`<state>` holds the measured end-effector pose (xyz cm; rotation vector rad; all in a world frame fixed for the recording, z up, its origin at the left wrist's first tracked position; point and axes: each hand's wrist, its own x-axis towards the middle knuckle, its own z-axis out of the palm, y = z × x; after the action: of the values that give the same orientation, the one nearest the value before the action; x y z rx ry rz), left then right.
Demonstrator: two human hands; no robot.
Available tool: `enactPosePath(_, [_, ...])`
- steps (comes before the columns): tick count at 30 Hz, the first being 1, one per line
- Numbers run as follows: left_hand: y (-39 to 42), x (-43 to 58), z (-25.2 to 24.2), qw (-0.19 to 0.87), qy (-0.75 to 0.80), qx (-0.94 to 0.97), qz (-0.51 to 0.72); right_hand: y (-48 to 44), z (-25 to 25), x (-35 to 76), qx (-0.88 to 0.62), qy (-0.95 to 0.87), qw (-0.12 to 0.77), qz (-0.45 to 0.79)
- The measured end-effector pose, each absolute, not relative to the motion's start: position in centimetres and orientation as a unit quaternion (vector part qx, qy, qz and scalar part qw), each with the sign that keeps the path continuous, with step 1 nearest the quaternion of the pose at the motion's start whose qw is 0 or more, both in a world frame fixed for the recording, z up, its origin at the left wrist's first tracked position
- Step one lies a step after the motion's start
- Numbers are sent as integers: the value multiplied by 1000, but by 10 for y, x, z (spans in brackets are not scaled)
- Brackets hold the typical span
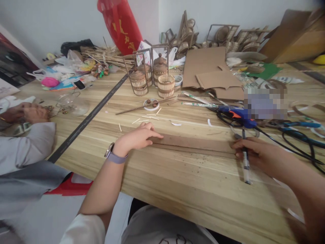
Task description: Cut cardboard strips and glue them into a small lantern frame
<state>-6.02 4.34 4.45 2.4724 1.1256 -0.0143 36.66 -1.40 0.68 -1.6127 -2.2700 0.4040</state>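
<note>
Pinching a long brown cardboard strip (195,143) while holding a black-and-clear plastic pen (245,161), your right hand (256,154) could slip; your left hand (137,137) touches the strip, grip unclear.

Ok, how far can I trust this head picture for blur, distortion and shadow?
Head view: the brown strip reads fairly clearly; the co-worker's sleeve toward the left edge looks soft and stretched; a pixelated patch hides what lies behind it; soft shadow darkens the tabletop near the right forearm.
</note>
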Motion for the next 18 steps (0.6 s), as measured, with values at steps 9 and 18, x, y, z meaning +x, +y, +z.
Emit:
enactPosePath(9, [50,-61,44,242,407,881,16,-8,-8,374,-565,-793,183,134])
enactPosePath(18, [46,-47,47,220,402,889,4,-10,4,364,-575,-788,166,146])
